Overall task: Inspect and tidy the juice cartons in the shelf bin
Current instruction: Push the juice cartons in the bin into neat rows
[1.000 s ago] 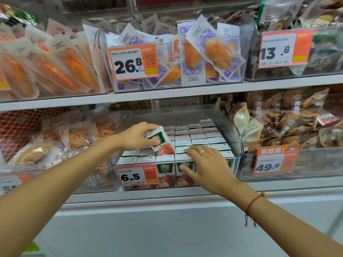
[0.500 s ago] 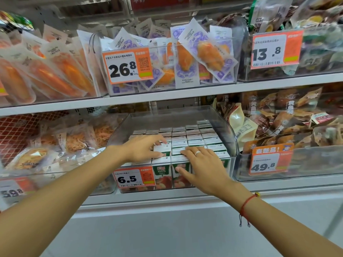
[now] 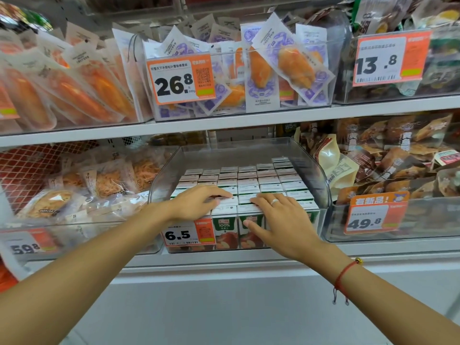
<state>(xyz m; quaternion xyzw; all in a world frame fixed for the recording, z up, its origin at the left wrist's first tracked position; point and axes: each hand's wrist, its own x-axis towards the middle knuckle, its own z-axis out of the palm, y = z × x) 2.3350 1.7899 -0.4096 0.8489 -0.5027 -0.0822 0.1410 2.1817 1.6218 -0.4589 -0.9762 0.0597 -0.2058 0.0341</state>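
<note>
While both hands lie flat, left hand [image 3: 199, 202] and right hand [image 3: 278, 220] pressing white-topped green juice cartons [image 3: 246, 185] in clear plastic shelf bin [image 3: 321, 180], fingers straight, gripping nothing; rows level, tidying seemingly near done.

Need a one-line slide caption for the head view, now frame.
Both hands, left and right, rest flat on rows of juice cartons in a clear shelf bin.

Orange price tags [image 3: 181, 79] front clear bins — purple-printed pouches [image 3: 293, 63] above, brown snack bags [image 3: 398, 155] right.
</note>
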